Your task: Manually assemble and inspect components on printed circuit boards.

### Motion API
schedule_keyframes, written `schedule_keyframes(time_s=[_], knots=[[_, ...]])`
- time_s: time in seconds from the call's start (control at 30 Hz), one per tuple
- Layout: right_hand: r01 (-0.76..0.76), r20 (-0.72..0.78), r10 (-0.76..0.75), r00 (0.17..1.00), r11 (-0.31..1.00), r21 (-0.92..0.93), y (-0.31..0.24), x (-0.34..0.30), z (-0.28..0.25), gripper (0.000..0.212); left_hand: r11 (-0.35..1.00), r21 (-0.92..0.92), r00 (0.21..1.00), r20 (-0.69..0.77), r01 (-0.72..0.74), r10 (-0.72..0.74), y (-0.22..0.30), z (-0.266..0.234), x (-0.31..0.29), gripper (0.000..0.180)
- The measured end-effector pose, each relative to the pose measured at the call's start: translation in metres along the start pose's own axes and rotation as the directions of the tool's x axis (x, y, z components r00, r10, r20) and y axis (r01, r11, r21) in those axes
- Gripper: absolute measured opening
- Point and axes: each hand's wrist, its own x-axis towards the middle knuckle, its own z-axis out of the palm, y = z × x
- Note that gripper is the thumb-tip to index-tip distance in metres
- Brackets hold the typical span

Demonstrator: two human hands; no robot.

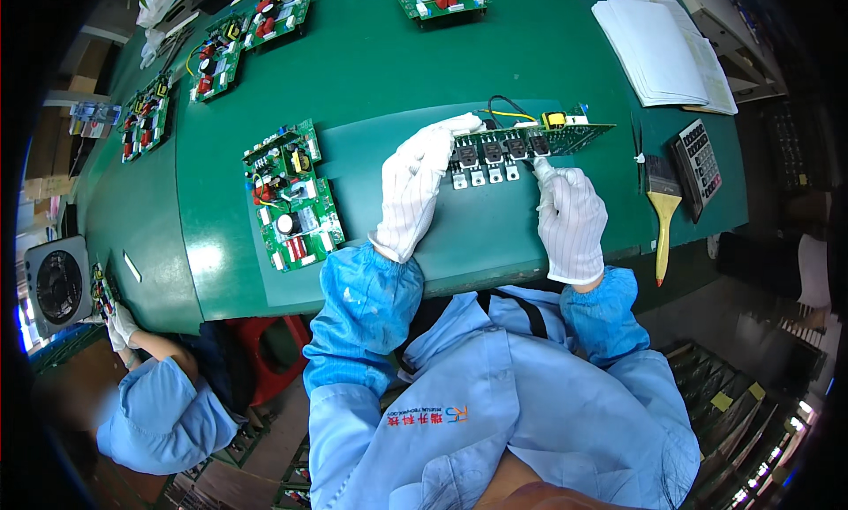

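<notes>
A green circuit board (583,137) is held tilted above the table, with a row of black components (492,151) and silver metal tabs (478,178) along its near edge. My left hand (412,192), in a white striped glove, grips the board's left end. The gloved right hand (572,223) has its fingertips pinched together against the rightmost black component. Whatever lies between those fingertips is too small to make out. A yellow part (554,120) and a yellow and black wire show on the board's far side. Another populated circuit board (296,196) lies left of my left hand.
More circuit boards (442,0) lie toward the back and left. A brush (662,211), a calculator (698,170) and papers (658,55) are at the right. At the far left, a co-worker (168,404) handles a board beside a fan (58,285). A red stool (269,360) stands between us.
</notes>
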Motion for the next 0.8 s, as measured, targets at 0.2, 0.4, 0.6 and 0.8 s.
schedule_keyframes(time_s=[0.2, 0.4, 0.6, 0.8], knots=[[0.002, 0.027, -0.001, 1.000, 1.000, -0.017, 0.003, -0.002, 0.002, 0.041, 0.999, 0.041, 1.000, 0.014, 0.014, -0.015, 0.003, 0.001, 0.000, 0.045], [0.048, -0.012, -0.048, 0.999, 0.999, 0.009, -0.001, -0.003, 0.003, 0.042, 0.999, 0.051, 1.000, -0.006, 0.009, -0.009, 0.004, 0.002, -0.001, 0.044], [0.060, -0.011, -0.059, 0.998, 0.998, 0.032, 0.001, -0.005, 0.006, 0.034, 0.998, 0.052, 0.999, 0.022, -0.026, 0.025, 0.003, -0.001, 0.000, 0.037], [0.082, -0.032, -0.080, 0.996, 0.993, 0.081, -0.006, -0.003, 0.003, 0.038, 1.000, 0.023, 1.000, -0.008, 0.002, -0.002, 0.003, 0.001, -0.001, 0.042]])
